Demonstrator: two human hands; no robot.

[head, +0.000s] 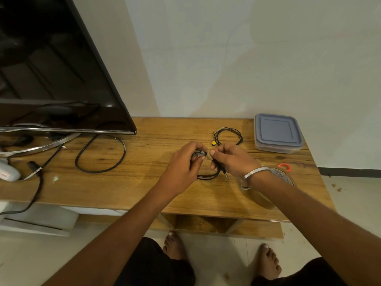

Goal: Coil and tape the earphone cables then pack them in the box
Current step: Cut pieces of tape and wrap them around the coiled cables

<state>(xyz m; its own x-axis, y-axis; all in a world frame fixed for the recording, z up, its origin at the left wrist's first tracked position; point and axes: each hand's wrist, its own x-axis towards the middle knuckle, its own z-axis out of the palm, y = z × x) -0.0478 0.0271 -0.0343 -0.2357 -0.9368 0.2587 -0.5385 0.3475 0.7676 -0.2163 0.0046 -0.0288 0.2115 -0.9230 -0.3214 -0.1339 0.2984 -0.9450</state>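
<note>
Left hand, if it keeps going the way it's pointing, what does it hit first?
Likely the right hand: the left hand points right and slightly away, fingertips nearly meeting it over the held cable. Depth is unclear.

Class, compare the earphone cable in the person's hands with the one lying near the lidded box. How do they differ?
The held cable hangs between the left hand and right hand; the coiled cable lies untouched on the table. The coiled cable is nearer the box. Both are black coils.

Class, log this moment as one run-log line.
left hand: grips coiled cable | right hand: pinches tape | second coil: on table | box: lidded
</note>
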